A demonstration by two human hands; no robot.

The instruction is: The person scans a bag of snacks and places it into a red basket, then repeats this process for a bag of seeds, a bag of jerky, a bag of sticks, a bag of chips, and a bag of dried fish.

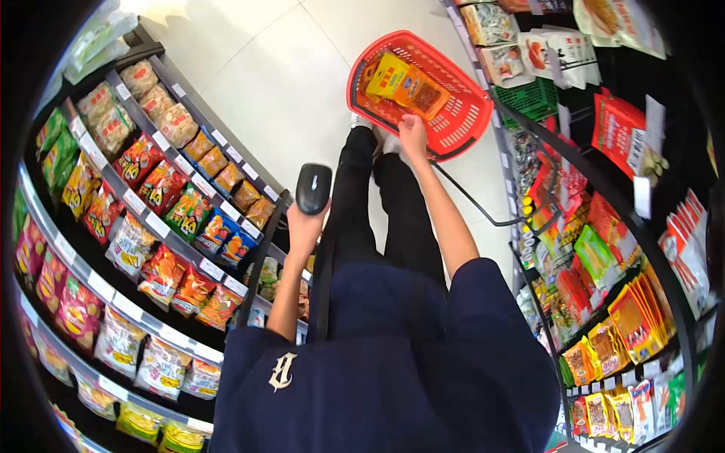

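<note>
In the aisle between two racks of snacks, a person in a dark blue shirt (pixel 393 362) stands on the pale tiled floor (pixel 279 83) and looks down at both hands. The left hand (pixel 306 226) is raised in front of the body, its grip clenched around a black handheld scanner (pixel 313 188), which stands upright above the fingers. The right hand (pixel 412 134) reaches forward and grasps the near rim of a red plastic basket (pixel 461 113), which hangs tilted beyond the scanner, out over the floor. Inside the basket lies a yellow and orange packet (pixel 405 85), flat against the mesh bottom. To the scanner's left, sloping shelves (pixel 162 230) carry rows of crisp bags in red, green and orange, with white price tags along the edges. On the far side of the basket, hooks hold hanging packets (pixel 627 317) and a green basket (pixel 540 98) sits among them.
</note>
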